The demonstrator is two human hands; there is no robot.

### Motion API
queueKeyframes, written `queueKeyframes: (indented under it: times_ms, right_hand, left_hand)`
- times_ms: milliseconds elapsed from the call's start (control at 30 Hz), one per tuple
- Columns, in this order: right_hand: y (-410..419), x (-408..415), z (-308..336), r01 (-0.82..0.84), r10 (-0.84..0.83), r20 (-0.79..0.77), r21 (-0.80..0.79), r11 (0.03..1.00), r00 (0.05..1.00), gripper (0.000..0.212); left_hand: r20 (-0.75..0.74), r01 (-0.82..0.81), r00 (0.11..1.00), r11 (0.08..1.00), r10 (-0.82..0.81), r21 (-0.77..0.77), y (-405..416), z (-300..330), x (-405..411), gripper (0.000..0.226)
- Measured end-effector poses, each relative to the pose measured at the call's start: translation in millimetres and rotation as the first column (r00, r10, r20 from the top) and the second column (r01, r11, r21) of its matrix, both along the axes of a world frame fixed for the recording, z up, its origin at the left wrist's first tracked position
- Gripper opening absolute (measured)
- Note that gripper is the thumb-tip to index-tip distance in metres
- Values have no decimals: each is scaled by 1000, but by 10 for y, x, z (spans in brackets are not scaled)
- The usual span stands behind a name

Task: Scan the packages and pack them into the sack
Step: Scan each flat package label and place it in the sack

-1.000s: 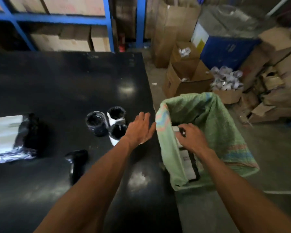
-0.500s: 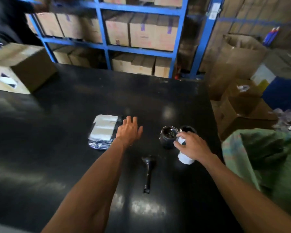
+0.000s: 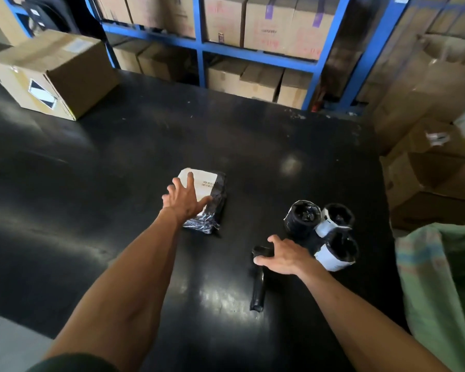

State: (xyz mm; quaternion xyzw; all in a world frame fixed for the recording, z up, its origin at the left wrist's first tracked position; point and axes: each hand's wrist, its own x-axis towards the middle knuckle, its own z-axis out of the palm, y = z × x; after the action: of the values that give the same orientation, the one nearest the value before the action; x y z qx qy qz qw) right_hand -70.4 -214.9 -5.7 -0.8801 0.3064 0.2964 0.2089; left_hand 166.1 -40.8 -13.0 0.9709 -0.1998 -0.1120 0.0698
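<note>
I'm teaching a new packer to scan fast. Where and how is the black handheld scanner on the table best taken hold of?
Probably by its long handle, from above. The scanner lies flat on the black table, head away from the person, the slim handle pointing back at them. The right hand is open over the head end; wrapping the handle would give a firmer grip.

No legible text. Flat package [image 3: 208,193] white label: blurred print lines. Far shelf cartons [image 3: 279,25]: faint reddish marks, unreadable.

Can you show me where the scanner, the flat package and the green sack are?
scanner [image 3: 258,287]: head view, on its handle.
flat package [image 3: 203,183]: head view, on its white label.
green sack [image 3: 430,285]: head view, on its side.
</note>
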Motion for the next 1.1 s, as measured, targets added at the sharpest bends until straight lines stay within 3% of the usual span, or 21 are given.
queueKeyframes:
  times_ms: [167,267,433,667,767,867,967,1100]
  right_hand:
    - [-56,41,-174,64,-58,-74,83,994,996,92]
    - [-52,55,-269,110,-99,-81,142,984,992,98]
    - [-61,59,-419,269,-275,-13,257,928,961,91]
    - [-148,73,-472,449,-542,73,474,757,837,65]
    - [-219,117,-421,498,-673,90,603,624,734,52]
    - [-273,180,-237,477,-768,91,735,481,634,41]
    - [-303,269,-45,432,-806,141,784,445,575,37]
    - [-234,403,269,332,-888,137,893,303,440,27]
  left_hand:
    - [-116,-55,991,997,61,48,-121,-89,238,121]
    - [-260,-69,961,993,91,95,-154,-107,413,140]
    - [-442,-91,893,996,88,16,-182,-78,635,155]
    - [-328,-43,944,998,22,-55,-184,30,648,132]
    - [-258,-70,965,989,34,-132,-209,100,477,125]
    - [-151,-66,988,972,32,-227,-188,124,259,119]
    - [-98,-57,995,961,31,-272,-159,147,40,121]
    - [-60,-60,997,943,43,-326,-79,161,-253,120]
